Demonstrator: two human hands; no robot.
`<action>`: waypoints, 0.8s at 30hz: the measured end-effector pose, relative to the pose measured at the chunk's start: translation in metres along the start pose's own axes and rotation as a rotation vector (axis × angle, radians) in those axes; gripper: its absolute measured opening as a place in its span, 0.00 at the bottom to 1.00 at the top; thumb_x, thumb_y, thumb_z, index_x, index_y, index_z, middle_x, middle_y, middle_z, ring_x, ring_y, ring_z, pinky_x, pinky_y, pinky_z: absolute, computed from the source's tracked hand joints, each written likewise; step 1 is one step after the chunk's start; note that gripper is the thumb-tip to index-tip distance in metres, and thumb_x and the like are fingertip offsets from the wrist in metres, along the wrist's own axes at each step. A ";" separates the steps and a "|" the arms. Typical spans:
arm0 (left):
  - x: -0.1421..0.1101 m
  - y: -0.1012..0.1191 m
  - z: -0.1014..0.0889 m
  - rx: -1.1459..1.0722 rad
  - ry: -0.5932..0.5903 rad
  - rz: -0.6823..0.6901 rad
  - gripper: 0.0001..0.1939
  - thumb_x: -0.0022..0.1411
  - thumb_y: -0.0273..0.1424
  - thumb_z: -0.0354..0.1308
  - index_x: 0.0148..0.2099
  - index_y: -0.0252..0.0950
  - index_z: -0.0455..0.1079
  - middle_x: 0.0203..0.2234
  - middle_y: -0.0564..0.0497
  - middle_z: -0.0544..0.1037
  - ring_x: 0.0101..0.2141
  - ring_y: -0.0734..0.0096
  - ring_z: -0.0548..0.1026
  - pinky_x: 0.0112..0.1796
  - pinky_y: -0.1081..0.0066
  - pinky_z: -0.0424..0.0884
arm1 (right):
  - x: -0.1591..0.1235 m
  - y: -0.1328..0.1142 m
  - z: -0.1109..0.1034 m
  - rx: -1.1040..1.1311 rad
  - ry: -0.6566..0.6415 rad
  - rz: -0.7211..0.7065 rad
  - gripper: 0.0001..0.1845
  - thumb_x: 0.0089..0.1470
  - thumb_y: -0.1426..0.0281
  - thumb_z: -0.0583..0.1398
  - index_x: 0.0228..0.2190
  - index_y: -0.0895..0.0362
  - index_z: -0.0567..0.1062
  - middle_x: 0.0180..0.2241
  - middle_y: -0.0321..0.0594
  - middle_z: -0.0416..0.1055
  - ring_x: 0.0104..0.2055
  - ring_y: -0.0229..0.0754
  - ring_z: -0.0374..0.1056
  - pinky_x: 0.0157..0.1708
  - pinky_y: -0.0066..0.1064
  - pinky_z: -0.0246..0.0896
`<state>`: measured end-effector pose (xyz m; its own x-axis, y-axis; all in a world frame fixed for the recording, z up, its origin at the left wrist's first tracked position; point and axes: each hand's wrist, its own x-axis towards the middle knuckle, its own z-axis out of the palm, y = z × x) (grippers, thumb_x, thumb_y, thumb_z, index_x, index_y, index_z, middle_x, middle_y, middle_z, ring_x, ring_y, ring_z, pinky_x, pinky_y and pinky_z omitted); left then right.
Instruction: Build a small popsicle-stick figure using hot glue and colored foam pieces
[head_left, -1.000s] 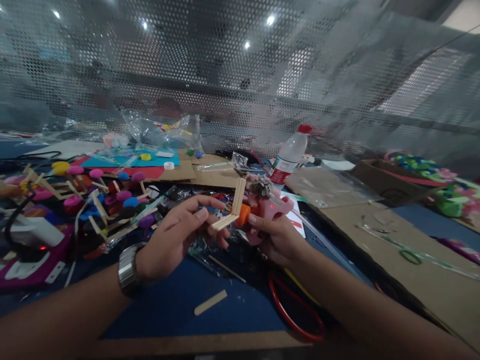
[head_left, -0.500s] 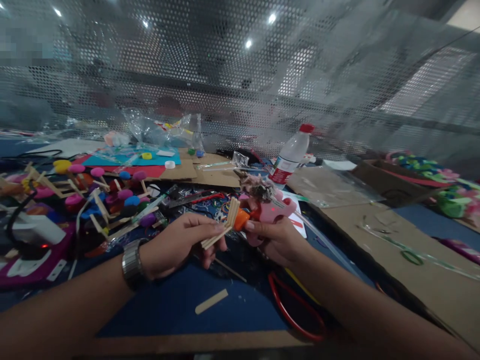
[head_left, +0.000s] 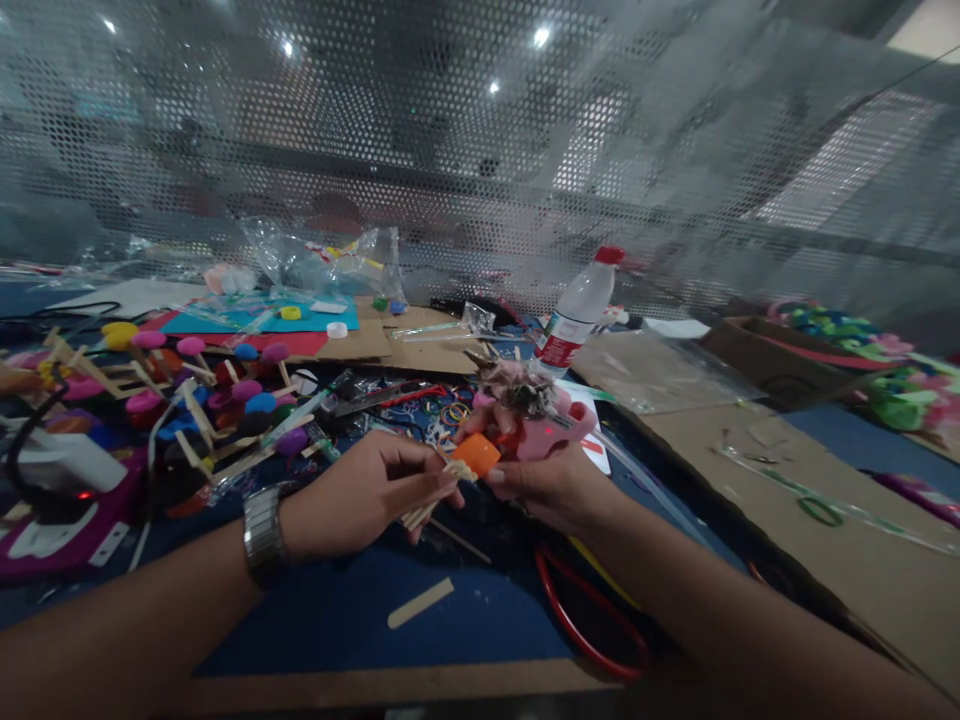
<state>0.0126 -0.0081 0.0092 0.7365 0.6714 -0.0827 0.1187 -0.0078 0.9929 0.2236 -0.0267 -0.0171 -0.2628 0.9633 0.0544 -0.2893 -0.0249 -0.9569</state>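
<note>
My left hand (head_left: 360, 492), with a metal watch (head_left: 259, 533) on its wrist, pinches a small frame of wooden sticks (head_left: 431, 497) low over the blue mat. My right hand (head_left: 551, 482) is wrapped round a pink glue gun (head_left: 546, 430); the gun's orange nozzle (head_left: 474, 454) touches the top of the stick frame. A clump of dried glue and scraps (head_left: 519, 383) sits on top of the gun. Both hands meet at the middle of the view.
A loose wooden stick (head_left: 420, 603) lies on the blue mat (head_left: 352, 610) in front of me. Stick pieces with coloured caps (head_left: 210, 395) crowd the left. A plastic bottle (head_left: 576, 311) stands behind, a red cable (head_left: 581, 625) and cardboard sheets (head_left: 825, 520) lie at the right.
The stick frame has tipped down and lowered in my left hand. The glue gun's nozzle followed it down and now points toward me against the sticks.
</note>
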 end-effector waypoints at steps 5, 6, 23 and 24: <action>-0.003 0.000 0.001 0.062 -0.016 0.000 0.23 0.58 0.50 0.66 0.31 0.31 0.76 0.17 0.55 0.70 0.19 0.76 0.68 0.23 0.76 0.65 | 0.000 -0.001 -0.001 0.009 -0.097 -0.074 0.22 0.35 0.65 0.77 0.33 0.53 0.77 0.35 0.37 0.76 0.37 0.43 0.72 0.39 0.34 0.71; -0.003 0.000 0.001 0.072 -0.016 -0.001 0.23 0.58 0.49 0.66 0.31 0.31 0.77 0.18 0.55 0.70 0.19 0.76 0.68 0.23 0.77 0.65 | 0.000 -0.002 0.000 0.014 -0.106 -0.082 0.22 0.35 0.66 0.78 0.32 0.52 0.76 0.35 0.36 0.76 0.39 0.43 0.73 0.42 0.35 0.71; -0.005 0.001 0.001 0.130 -0.033 -0.003 0.20 0.60 0.46 0.65 0.29 0.32 0.76 0.18 0.55 0.71 0.19 0.76 0.68 0.23 0.78 0.63 | -0.003 -0.001 -0.006 -0.047 -0.119 -0.055 0.21 0.35 0.71 0.77 0.27 0.51 0.71 0.35 0.36 0.78 0.41 0.48 0.75 0.45 0.41 0.68; -0.005 0.001 0.001 0.145 -0.031 0.000 0.20 0.60 0.46 0.65 0.28 0.32 0.76 0.17 0.55 0.71 0.19 0.76 0.68 0.23 0.78 0.63 | -0.003 -0.001 -0.006 -0.044 -0.115 -0.061 0.21 0.35 0.72 0.77 0.27 0.51 0.72 0.34 0.36 0.77 0.41 0.48 0.75 0.45 0.41 0.68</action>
<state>0.0096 -0.0118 0.0105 0.7567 0.6479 -0.0878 0.2119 -0.1160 0.9704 0.2298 -0.0285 -0.0180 -0.3503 0.9256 0.1431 -0.2682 0.0473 -0.9622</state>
